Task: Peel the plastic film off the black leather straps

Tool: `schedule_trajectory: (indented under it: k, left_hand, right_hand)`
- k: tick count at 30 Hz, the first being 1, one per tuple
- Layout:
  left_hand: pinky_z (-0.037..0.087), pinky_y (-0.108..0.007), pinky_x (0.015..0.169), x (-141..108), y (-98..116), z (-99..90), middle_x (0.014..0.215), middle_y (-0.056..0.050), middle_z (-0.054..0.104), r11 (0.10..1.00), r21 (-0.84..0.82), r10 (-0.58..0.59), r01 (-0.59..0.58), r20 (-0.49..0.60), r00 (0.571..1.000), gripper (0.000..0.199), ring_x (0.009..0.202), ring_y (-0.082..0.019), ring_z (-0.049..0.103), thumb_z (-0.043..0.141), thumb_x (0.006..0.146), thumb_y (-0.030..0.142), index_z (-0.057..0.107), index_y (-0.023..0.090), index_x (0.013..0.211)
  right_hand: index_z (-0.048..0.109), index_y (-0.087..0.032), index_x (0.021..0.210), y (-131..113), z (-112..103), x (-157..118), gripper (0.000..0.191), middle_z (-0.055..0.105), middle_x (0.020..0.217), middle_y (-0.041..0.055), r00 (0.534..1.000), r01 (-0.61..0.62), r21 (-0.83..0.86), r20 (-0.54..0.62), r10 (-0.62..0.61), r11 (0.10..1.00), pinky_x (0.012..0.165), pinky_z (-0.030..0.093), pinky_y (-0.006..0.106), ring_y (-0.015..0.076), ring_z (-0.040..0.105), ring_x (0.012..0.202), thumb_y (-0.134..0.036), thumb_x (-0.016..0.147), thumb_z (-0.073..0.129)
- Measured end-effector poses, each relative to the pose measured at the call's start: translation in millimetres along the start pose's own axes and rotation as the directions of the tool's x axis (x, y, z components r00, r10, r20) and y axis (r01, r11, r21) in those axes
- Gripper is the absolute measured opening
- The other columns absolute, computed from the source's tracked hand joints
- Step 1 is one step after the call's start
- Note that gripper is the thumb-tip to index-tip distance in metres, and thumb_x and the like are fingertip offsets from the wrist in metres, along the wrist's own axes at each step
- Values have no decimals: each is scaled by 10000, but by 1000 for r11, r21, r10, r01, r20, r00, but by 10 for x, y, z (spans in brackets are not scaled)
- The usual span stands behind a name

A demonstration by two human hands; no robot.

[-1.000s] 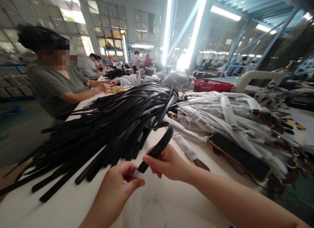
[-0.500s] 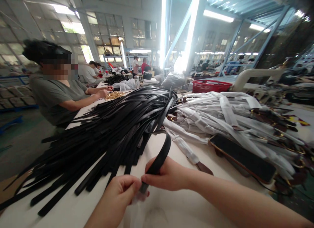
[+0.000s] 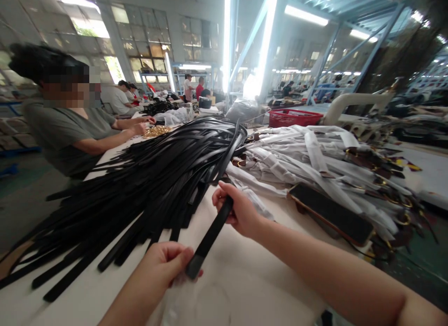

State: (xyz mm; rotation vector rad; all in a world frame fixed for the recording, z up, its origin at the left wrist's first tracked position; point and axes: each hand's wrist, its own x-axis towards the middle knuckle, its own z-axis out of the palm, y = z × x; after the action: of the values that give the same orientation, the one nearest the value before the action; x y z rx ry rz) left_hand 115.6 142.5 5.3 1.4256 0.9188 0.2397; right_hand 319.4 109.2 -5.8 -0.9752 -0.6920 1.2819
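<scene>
A black strap slants between my two hands over the pale tabletop. My right hand is closed around it higher up, close to the pile of straps. Lower down, my left hand pinches the strap's near end, where a thin clear plastic sleeve covers the tip and hangs towards me. A large heap of black straps fans out to the left of my hands. On the right lies a pile of straps wrapped in white material, with brown ends and gold-coloured metal parts.
A dark phone-like slab lies right of my right hand, beside the wrapped straps. Behind them stand a red basket and a beige machine arm. At the left, a co-worker handles small gold-coloured pieces.
My right hand has slid up along the strap, away from my left hand, and the looped strap is now straight between them. The view has shifted slightly to the right.
</scene>
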Motion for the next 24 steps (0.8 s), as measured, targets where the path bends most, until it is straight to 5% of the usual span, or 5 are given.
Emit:
schedule_trajectory:
  k: [3,7,12,19,24]
  left_hand:
    - [405,-225,582,-11,-7,39,674,-104,722,998,-58,10,-9,12,1000,450,606,-168,594,733,685,581,740,131,671]
    - [351,-214,524,10,-48,68,668,-111,715,995,-96,4,-4,2,1000,494,556,-144,558,716,696,603,722,109,694]
    - [365,-223,549,-21,-82,61,688,-121,716,997,-75,-37,37,3,999,574,586,-161,591,704,673,657,694,88,742]
    - [389,-207,533,-153,1,130,684,-99,708,970,-90,-204,228,220,954,578,584,-158,610,788,562,644,614,135,774]
    - [229,-193,395,-419,-43,2,424,23,497,991,-5,-131,132,94,987,536,362,-71,358,616,724,702,628,166,717]
  right_hand:
    - [525,-141,607,76,67,-21,484,337,463,-64,989,92,-132,-108,-106,987,332,157,173,36,272,370,-571,829,533]
    - [537,-146,649,287,210,-159,629,363,460,-67,999,39,-340,15,-36,939,331,220,190,44,329,346,-752,794,455]
    - [534,-157,742,302,278,-247,681,385,491,-71,990,69,-316,140,-25,946,354,233,196,47,309,375,-827,750,415]
    - [504,-166,680,172,232,-173,664,405,502,-52,994,113,-330,34,-107,937,358,239,199,53,331,380,-818,761,412]
    - [462,-183,636,314,438,-390,665,320,439,-77,997,72,-267,-10,-77,961,343,224,196,55,304,368,-841,725,426]
